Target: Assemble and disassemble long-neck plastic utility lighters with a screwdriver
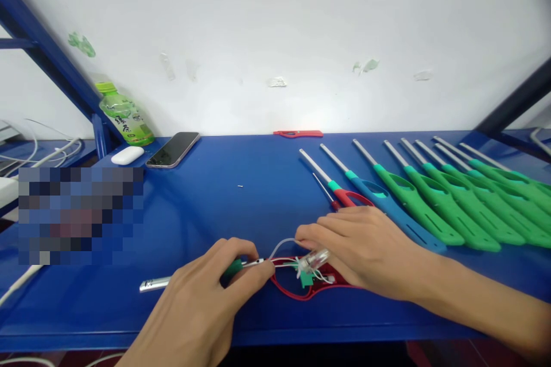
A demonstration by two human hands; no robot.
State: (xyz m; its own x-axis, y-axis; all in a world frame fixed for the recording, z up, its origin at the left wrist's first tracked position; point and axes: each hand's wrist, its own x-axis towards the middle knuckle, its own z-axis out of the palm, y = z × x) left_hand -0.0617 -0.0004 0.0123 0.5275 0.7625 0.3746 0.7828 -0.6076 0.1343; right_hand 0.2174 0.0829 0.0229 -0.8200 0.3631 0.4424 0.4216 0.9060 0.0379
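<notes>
An opened long-nosed lighter lies at the desk's front, its red half shell (297, 296) showing white wires and a green trigger (306, 280). My left hand (206, 289) is closed at the shell's left end, pinching the lighter's inner rod near its green collar (233, 268). The metal barrel (154, 284) sticks out to the left beneath this hand. My right hand (365, 246) curls over the shell's right part, its fingers closed on a clear fuel tank (316, 261). A thin clear hose (282, 243) arches between the hands. The right thumb is mostly hidden.
Several assembled lighters (434, 200), mostly green, lie in a row at the right, beside a screwdriver (326, 190). A red shell piece (298, 133) rests by the wall. Farther left are a phone (173, 149), a white case (127, 155) and a bottle (125, 116). A small pin (240, 186) lies mid-desk.
</notes>
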